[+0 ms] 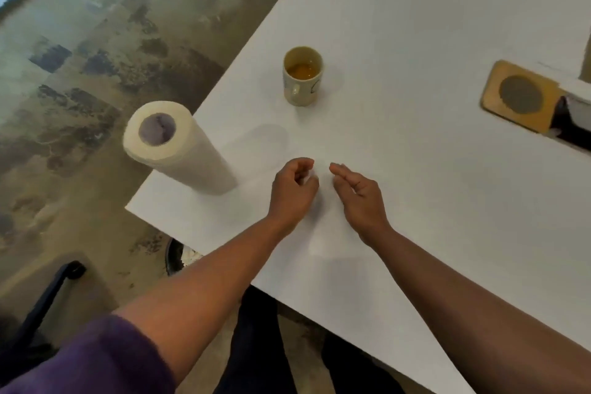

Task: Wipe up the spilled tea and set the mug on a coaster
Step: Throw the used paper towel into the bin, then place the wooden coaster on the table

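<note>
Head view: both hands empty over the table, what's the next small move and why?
Probably the left hand reaches left to the upright white paper towel roll and tears off a sheet. Both hands hold nothing, the right hand included, and the cream ceramic mug of tea stands off the wooden coaster.

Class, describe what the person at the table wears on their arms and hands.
Both forearms are bare. The left arm shows a purple sleeve pushed up near the elbow. No sleeve shows on the right arm. The left hand and right hand show no gloves.
</note>
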Action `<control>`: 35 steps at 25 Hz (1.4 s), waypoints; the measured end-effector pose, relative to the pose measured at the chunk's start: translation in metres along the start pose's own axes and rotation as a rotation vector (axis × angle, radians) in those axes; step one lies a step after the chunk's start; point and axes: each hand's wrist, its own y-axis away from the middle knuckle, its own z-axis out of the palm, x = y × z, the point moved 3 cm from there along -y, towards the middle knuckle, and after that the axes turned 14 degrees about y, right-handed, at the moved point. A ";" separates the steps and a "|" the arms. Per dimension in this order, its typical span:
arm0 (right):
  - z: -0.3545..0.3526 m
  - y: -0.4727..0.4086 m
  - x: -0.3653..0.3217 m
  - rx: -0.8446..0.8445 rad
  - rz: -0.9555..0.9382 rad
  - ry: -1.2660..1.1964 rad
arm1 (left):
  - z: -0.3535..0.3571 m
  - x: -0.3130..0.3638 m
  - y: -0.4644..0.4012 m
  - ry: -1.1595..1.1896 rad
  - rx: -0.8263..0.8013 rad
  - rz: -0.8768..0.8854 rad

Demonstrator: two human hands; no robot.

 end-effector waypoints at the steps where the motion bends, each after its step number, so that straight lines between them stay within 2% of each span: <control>1: -0.018 -0.002 0.008 0.044 0.022 0.002 | 0.019 0.002 -0.008 -0.038 -0.063 0.017; 5: -0.089 -0.015 0.042 0.190 0.089 -0.024 | 0.094 0.011 -0.038 -0.142 -0.263 0.062; 10: -0.165 -0.039 0.092 0.354 0.160 -0.002 | 0.180 0.010 -0.058 -0.198 -0.359 0.137; 16: -0.240 -0.054 0.144 0.475 0.191 0.167 | 0.269 0.017 -0.087 -0.308 -0.455 0.275; 22: -0.300 -0.085 0.167 0.583 0.298 0.296 | 0.337 0.028 -0.116 -0.374 -0.451 0.384; 27: -0.325 -0.109 0.165 0.635 0.333 0.330 | 0.374 0.025 -0.124 -0.568 -0.385 0.514; 31: -0.327 -0.113 0.165 0.657 0.349 0.334 | 0.388 0.024 -0.128 -0.622 -0.358 0.507; 35: -0.324 -0.116 0.172 0.679 0.304 0.292 | 0.388 0.026 -0.130 -0.539 -0.316 0.470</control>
